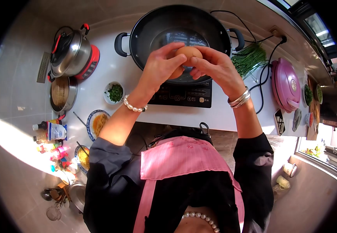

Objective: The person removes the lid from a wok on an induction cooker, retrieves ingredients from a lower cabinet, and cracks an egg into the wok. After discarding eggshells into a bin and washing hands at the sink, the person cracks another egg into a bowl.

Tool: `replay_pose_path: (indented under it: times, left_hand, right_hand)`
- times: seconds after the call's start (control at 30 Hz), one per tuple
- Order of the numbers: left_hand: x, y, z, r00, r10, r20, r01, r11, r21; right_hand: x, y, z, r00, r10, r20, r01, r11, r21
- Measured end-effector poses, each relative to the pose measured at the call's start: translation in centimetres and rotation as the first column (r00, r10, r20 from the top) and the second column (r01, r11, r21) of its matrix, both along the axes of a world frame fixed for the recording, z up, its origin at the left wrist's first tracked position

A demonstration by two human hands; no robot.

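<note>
A brown egg (pixel 190 52) is held between my two hands over the wok (pixel 144 29). My left hand (pixel 162 64), with a pearl bracelet at the wrist, has its thumb and fingers against the egg's left side. A second rounded brown shape (pixel 177 72), which looks like another egg, shows partly under this hand. My right hand (pixel 219 68), with silver bangles at the wrist, grips the first egg from the right with thumb and fingertips. Beneath, the dark two-handled wok sits on a black induction cooktop (pixel 182 95). Its visible bottom looks shiny.
Left of the wok are a small bowl of chopped greens (pixel 115 93), a steel pot on a red base (pixel 75 54), bowls of yellow food (pixel 98 121) and several bottles (pixel 56 132). Green stalks (pixel 251 58), black cords and a pink appliance (pixel 286 85) lie on the right.
</note>
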State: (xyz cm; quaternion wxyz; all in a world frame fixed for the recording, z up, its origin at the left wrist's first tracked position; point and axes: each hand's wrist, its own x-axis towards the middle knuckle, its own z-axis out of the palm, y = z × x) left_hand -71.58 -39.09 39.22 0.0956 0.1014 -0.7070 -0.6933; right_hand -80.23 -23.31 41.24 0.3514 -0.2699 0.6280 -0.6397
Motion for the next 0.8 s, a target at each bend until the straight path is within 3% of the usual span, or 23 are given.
replay_pose_path:
  times: [0.33,0.53,0.63,0.8]
  left_hand:
    - [-0.2,-0.2,-0.2,1.000,0.005,0.006,-0.004,0.980,-0.197]
    - [-1.6,-1.9,-0.1,0.986,-0.124,0.109,0.153,0.932,-0.329]
    - [-1.6,-2.2,0.7,0.958,-0.261,0.122,0.277,0.952,-0.132]
    - [-1.8,-2.7,0.3,0.955,-0.270,0.120,0.280,0.957,-0.070]
  right_hand:
    - [-0.3,0.1,-0.1,0.998,0.058,0.010,-0.059,0.998,0.025]
    - [-1.3,-0.3,-0.3,0.995,0.092,-0.032,-0.089,0.992,0.087]
    - [-1.5,-0.7,-0.2,0.993,0.115,-0.033,-0.110,0.987,0.113]
    - [-1.6,-1.0,-0.1,0.989,0.148,0.016,-0.149,0.985,0.091]
